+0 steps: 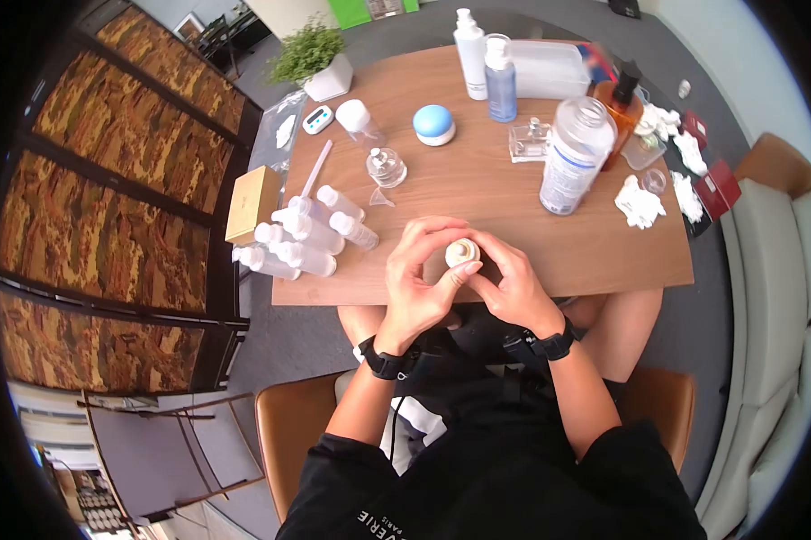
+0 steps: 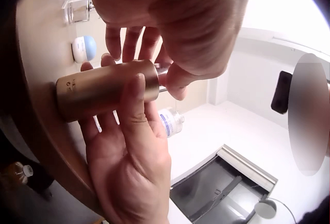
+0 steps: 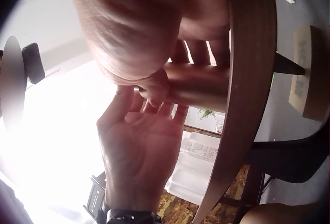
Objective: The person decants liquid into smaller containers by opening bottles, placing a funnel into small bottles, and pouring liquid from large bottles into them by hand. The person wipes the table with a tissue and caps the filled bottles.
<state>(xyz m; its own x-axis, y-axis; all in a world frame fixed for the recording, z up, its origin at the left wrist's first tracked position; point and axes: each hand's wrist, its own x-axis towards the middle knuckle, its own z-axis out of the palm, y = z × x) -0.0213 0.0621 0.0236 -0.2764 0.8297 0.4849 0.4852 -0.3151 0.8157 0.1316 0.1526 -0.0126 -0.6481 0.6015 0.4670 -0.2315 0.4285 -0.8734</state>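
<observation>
Both hands meet round a gold cylindrical bottle [image 1: 460, 253] close to the near side of the table [image 1: 504, 229]. Its pale top with a small central stem faces up in the head view. In the left wrist view the bottle [image 2: 93, 92] has small dark print near its base. The right hand [image 1: 515, 281] grips its side, thumb along the body. The left hand [image 1: 413, 286] pinches at the small stem on the top end, thumb and fingers partly covering it. Seen from the right wrist, the bottle [image 3: 201, 85] is largely hidden behind the right hand.
Several white-capped bottles [image 1: 311, 232] and a yellow box [image 1: 251, 205] stand left. A glass bottle [image 1: 386, 168] and a blue-lidded jar [image 1: 434, 125] sit beyond the hands. To the right are a large clear bottle [image 1: 575, 157], an amber pump bottle [image 1: 623, 112] and crumpled tissue [image 1: 639, 203].
</observation>
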